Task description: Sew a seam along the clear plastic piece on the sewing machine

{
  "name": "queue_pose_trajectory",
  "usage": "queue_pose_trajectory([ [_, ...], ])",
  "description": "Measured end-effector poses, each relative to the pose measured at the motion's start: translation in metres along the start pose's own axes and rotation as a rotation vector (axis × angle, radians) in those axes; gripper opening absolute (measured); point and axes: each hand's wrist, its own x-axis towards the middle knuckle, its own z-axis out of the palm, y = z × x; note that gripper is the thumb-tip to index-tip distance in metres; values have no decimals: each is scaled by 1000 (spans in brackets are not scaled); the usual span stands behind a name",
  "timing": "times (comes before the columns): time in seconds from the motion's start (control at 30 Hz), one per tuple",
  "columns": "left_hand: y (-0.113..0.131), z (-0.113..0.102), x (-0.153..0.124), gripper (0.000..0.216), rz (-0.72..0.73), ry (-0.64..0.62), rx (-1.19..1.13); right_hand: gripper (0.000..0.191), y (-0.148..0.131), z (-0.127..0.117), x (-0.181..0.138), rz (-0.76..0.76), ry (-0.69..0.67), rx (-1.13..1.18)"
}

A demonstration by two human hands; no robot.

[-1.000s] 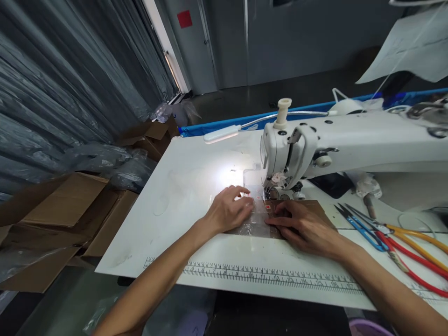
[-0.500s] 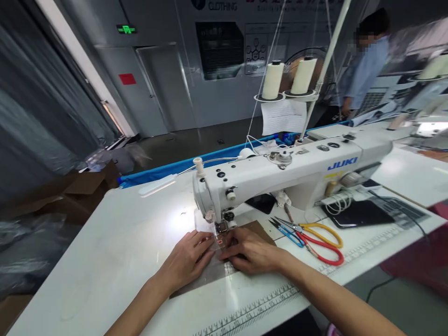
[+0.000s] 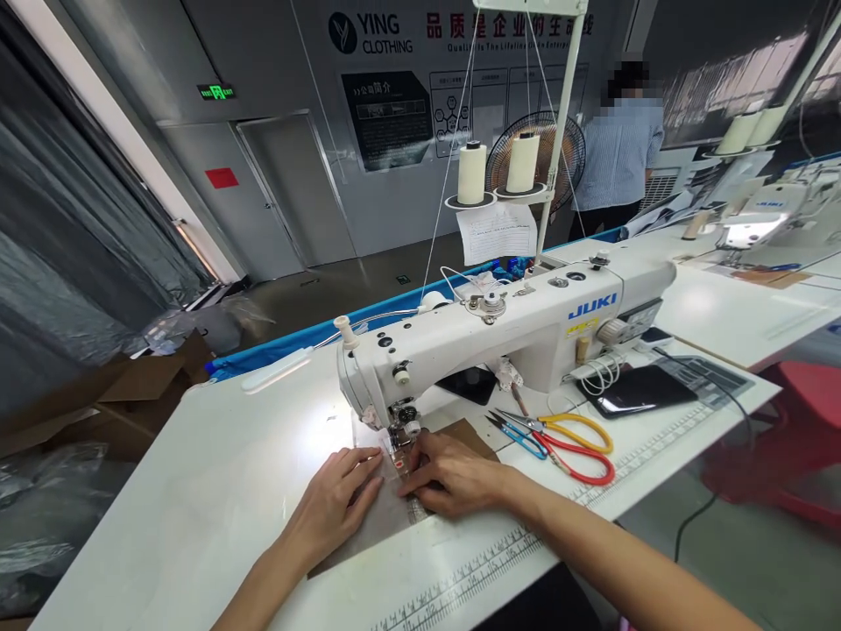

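L hand [image 3: 335, 504] + R hand [image 3: 453, 478] flat on brown piece [image 3: 374, 526] | at presser foot [image 3: 399, 453]

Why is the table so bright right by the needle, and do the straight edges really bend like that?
Head view: a small lamp on the sewing machine throws white glare onto the table beside the left hand, washing out detail there; the right hand is evenly lit; the wide lens bows the table edge and thread stand pole; the background person's head is blurred.

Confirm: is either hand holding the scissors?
No, the scissors lie untouched on the table, while the left hand and right hand press flat on the brown piece.
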Motion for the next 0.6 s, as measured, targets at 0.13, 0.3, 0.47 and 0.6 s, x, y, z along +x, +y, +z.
queue_pose_trajectory([
  [0.13,-3,2,3,25,14,15,0,30,-1,-1,1,-1,-2,-27],
  [0.3,-8,3,5,23,47,53,0,29,0,-3,2,-4,-1,-37],
  [0.47,-1,3,1,23,27,26,3,33,-5,-6,-4,-12,-11,36],
  [0.6,5,6,-4,23,0,-26,-8,36,-1,-6,-8,-2,-13,36],
])
